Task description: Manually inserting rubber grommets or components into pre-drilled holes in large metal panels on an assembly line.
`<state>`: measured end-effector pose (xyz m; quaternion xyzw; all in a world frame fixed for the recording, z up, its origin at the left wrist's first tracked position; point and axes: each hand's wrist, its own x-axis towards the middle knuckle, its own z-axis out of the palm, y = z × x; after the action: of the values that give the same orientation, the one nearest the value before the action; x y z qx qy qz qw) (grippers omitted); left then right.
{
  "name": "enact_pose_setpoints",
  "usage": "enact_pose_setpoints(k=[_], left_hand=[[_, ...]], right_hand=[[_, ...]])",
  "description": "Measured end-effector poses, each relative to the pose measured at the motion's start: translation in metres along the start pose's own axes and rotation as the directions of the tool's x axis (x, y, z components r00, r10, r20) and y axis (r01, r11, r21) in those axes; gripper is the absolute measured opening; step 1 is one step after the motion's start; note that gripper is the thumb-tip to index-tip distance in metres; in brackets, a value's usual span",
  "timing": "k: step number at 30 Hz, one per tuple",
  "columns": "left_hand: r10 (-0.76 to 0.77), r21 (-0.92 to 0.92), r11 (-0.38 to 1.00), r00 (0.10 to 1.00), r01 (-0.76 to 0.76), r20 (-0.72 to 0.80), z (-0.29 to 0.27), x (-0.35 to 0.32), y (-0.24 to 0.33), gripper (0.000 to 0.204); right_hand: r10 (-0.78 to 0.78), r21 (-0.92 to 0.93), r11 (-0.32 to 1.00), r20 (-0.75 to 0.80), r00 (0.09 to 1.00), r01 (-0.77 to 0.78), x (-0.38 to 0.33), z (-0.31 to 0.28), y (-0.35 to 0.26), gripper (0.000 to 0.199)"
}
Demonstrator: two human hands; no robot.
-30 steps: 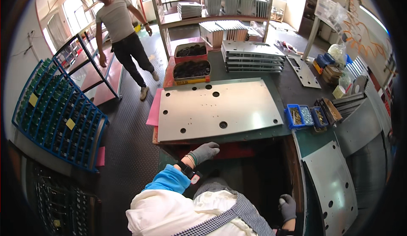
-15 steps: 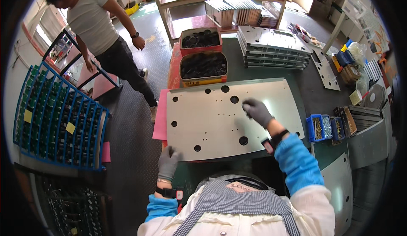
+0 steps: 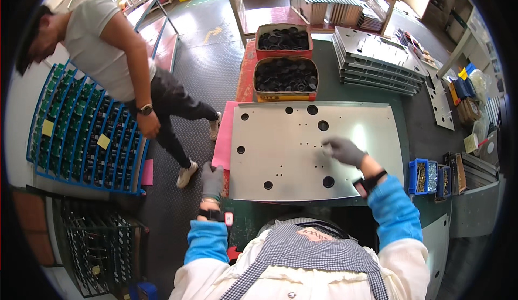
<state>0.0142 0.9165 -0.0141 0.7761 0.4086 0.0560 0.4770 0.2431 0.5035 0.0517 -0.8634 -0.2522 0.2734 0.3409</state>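
The left hand (image 3: 212, 180), in a grey glove, rests at the near left corner of the large flat grey sheet-metal panel with punched round holes (image 3: 280, 149), fingers pressed together on its edge. The panel lies flat on the dark green workbench (image 3: 402, 122), over a pink sheet (image 3: 224, 138). The gloved right hand (image 3: 343, 150) sits mid-panel, fingers curled; whether they pinch anything cannot be told. Judged stiff, fairly heavy, smooth, sharp-edged: best gripped at opposite edges.
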Motion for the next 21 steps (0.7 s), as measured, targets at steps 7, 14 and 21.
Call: enact_pose_setpoints(k=[7,14,21], left_hand=[[0.186,-0.239,0.959,0.975,-0.153,0.123,0.003,0.08,0.029,0.036],[0.307,-0.304,0.943,0.713,-0.137,0.63,0.155,-0.01,0.186,0.046],[0.275,-0.243,0.95,0.159,-0.196,0.948,0.302,-0.168,0.243,0.04]], right_hand=[[0.251,0.049,0.966,-0.418,0.873,-0.255,-0.231,0.031,0.081,0.036],[0.896,0.898,0.441,-0.44,0.065,0.005,-0.416,0.123,0.106,0.025],[0.94,0.786,0.321,-0.197,-0.278,0.528,-0.558,0.234,0.087,0.023]])
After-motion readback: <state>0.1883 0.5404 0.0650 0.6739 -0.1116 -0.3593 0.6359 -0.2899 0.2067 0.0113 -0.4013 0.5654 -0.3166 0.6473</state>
